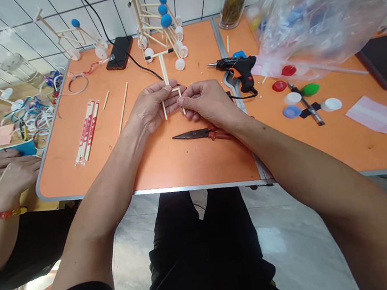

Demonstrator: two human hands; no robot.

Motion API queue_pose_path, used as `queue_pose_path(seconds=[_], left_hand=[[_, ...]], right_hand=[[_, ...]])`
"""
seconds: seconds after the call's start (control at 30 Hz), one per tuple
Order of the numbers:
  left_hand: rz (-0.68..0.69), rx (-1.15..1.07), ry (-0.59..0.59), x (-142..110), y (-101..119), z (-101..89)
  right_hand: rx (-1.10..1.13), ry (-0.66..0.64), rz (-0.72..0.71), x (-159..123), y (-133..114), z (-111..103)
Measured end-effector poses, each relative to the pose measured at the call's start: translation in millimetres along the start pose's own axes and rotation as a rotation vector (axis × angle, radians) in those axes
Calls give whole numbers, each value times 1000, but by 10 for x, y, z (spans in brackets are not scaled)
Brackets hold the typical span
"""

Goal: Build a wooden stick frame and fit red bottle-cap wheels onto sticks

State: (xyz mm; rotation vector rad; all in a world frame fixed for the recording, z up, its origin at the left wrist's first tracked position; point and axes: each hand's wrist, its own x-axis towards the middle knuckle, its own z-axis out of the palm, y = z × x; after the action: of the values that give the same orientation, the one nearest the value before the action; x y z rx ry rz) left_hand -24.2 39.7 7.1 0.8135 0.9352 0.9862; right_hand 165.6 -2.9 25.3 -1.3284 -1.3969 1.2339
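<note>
Item held: pale stick frame point(164, 71), directly in front of the person above the orange table point(160, 170), its long part pointing to twelve o'clock and two thin legs to six. Directions below are read from this frame.

Left hand point(157, 102): palm turned up, thumb pressing the frame against the fingers.

Right hand point(209, 103): thumb and fingertips pinching the right leg.

Five o'clock: pliers point(192, 135), handles partly under the right arm.

Three o'clock: black glue gun point(238, 67); farther out, coloured discs, among them a green one point(310, 89).

Between two and three: clear plastic bag point(323, 11).

Twelve: wheeled stick model point(138, 11) with three blue balls.

Between ten and eleven: black phone point(119, 54).

Nine: loose stick point(123, 108).

Between eight and nine: wrapped chopsticks point(86, 132); well beyond, another person's hands point(22, 177).
</note>
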Motion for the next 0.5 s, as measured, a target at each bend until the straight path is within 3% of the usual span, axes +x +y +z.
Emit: queue_pose_path(seconds=[0.5], left_hand=[[-28, -11, 47, -58, 56, 76]], right_hand=[[11, -1, 1, 3, -6, 9]])
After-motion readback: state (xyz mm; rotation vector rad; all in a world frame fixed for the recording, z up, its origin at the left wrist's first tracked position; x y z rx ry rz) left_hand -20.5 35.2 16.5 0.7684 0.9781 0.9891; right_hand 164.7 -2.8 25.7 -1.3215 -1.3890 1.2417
